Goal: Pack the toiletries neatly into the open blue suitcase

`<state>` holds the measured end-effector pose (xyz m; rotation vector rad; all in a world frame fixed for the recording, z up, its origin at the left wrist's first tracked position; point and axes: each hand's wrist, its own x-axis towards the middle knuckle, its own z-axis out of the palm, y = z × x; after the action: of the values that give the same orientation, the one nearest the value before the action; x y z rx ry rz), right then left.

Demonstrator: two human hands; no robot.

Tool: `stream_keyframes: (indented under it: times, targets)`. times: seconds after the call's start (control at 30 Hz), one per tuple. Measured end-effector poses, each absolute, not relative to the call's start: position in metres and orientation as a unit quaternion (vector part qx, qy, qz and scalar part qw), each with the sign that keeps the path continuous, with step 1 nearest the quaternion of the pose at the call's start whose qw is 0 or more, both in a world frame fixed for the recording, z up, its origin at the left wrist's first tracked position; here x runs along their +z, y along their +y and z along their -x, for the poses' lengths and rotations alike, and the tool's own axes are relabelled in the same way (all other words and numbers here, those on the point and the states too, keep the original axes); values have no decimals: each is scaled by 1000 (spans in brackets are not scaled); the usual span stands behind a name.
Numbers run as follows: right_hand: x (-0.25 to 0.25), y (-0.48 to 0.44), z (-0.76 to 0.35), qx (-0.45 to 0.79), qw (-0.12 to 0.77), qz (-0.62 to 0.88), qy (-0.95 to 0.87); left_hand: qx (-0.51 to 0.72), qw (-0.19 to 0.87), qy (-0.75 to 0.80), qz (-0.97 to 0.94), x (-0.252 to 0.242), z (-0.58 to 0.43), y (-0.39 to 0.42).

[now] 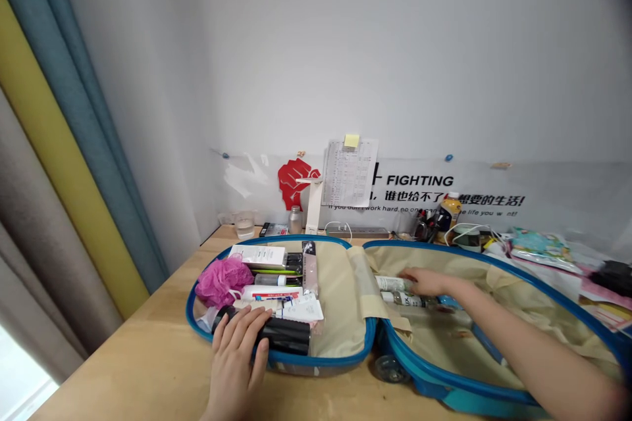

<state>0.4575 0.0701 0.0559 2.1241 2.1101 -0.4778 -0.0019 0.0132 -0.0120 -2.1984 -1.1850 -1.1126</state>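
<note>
An open blue suitcase [276, 358] with beige lining lies on a wooden desk [148, 355]. Its left half holds a pink bath pouf [223, 278], white boxes, tubes and a black cylinder [286, 335]. My left hand [237, 354] lies flat with fingers spread over the suitcase's near rim, touching the black cylinder. My right hand [425, 281] reaches into the right half and rests on small clear bottles [395, 285] near the hinge; its fingers are stretched out over them.
A white desk lamp [313, 205], a plastic cup [244, 224], a power strip [356, 231], an orange-capped bottle [449, 208] and cables stand along the wall. Papers and packets [540, 247] pile up at the right. Curtains [64, 164] hang at the left.
</note>
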Motion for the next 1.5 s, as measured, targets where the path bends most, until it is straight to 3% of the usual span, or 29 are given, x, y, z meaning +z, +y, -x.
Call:
stream_keyframes:
  times: [0.4, 0.8, 1.13, 1.5]
  targets:
    - [55, 77, -464, -183, -35, -707, 683, -384, 199, -436, 789, -14, 2, 13]
    - [129, 51, -400, -162, -227, -661, 697, -381, 187, -442, 790, -14, 3, 12]
    - [76, 72, -214, -251, -179, -459, 834, -385, 192, -440, 788, -12, 2, 11]
    - [59, 83, -198, -218, -138, -413, 873, -384, 203, -434, 789, -13, 2, 13]
